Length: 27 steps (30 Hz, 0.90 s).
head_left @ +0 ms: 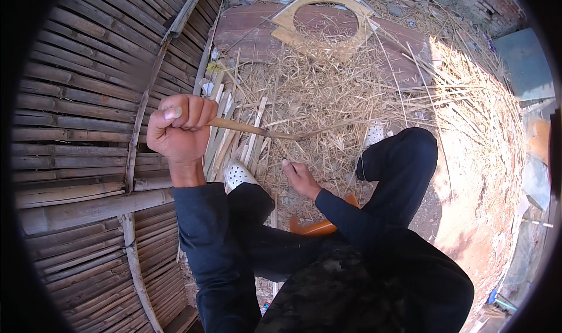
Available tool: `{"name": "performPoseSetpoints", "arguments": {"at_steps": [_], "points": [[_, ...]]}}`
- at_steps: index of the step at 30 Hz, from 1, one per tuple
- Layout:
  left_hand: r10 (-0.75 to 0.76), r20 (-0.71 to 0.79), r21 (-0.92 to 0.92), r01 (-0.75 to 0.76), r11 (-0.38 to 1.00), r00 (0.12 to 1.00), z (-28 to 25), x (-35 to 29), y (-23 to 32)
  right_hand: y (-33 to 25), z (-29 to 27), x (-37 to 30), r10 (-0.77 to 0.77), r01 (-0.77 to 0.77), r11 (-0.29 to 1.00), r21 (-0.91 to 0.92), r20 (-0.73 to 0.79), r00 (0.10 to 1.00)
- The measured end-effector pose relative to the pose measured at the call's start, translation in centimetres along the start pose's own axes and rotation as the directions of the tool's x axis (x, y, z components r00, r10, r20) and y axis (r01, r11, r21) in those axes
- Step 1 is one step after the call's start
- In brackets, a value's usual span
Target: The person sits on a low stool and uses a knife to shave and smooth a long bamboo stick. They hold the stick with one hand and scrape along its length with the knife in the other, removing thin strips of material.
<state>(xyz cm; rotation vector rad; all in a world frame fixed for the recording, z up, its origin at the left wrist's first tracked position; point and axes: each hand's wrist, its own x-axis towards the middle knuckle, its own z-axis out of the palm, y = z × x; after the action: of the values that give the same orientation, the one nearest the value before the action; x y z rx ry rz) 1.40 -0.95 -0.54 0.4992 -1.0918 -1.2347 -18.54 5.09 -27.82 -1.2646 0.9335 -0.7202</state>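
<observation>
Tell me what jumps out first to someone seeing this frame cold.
The left hand, clenched in a fist at centre left, grips a thin tan bamboo strip running rightward over a heap of pale dry straw. A curved wall of grey-brown bamboo slats fills the left side. The right hand rests low, just above the knees.

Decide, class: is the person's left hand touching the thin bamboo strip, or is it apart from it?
Touching. The head view shows the left hand closed in a fist around one end of the bamboo strip, which sticks out from between the fingers toward the right.
</observation>
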Motion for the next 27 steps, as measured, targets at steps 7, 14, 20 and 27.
{"name": "performPoseSetpoints", "arguments": {"at_steps": [7, 14, 20, 27], "points": [[-0.002, -0.005, 0.002, 0.002, 1.0, 1.0, 0.6, 0.1, 0.0, 13.4, -5.1, -0.3, 0.441, -0.517, 0.763, -0.388, -0.272, 0.855], [-0.011, -0.035, 0.0, 0.011, 1.0, 0.999, 0.0, -1.4, 0.0, 9.4, -1.5, -1.2, 0.26, -0.279, 0.927, -0.25, -0.104, 0.96], [-0.012, 0.022, -0.016, 0.013, 1.0, 1.0, 0.1, -0.7, 0.0, 14.9, -4.5, -0.7, 0.385, -0.441, 0.859, -0.26, -0.241, 0.891], [-0.002, 0.041, -0.001, 0.002, 1.0, 0.999, 0.3, 0.1, 0.2, 16.5, -4.9, 0.0, 0.502, -0.565, 0.774, -0.286, -0.267, 0.823]]}}
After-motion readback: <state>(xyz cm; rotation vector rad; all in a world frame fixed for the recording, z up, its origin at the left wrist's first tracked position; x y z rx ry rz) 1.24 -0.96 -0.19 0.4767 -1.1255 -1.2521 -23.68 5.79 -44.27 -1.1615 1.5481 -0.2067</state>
